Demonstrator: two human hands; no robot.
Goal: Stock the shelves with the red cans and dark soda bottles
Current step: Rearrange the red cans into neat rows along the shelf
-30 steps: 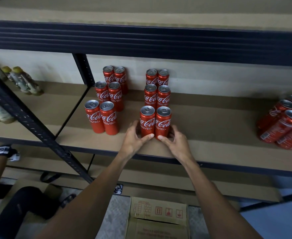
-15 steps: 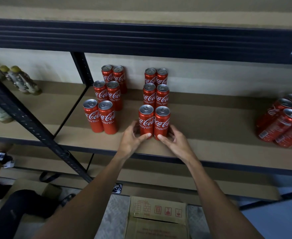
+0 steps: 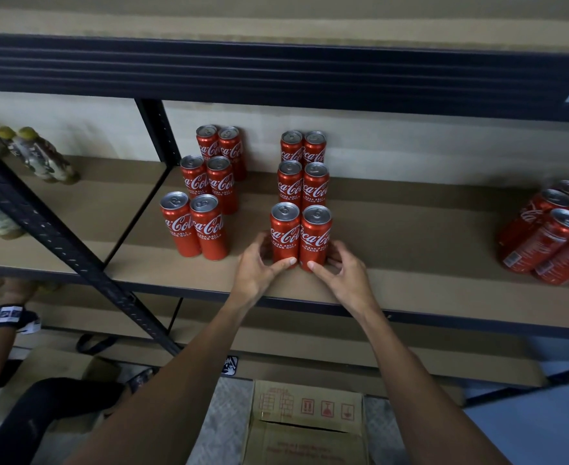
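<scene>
While you stand at the shelf, its brown board carries all the red cans. Cardboard box sits on the floor below the front pair. Right cluster sits well right of that pair; six-can block stands upright just left of it; four more cans stand in two rows right behind it. Your left hand grips the pair's left can, and your right hand grips the right can, thumbs low on the fronts. Both cans are upright and touching.
</scene>
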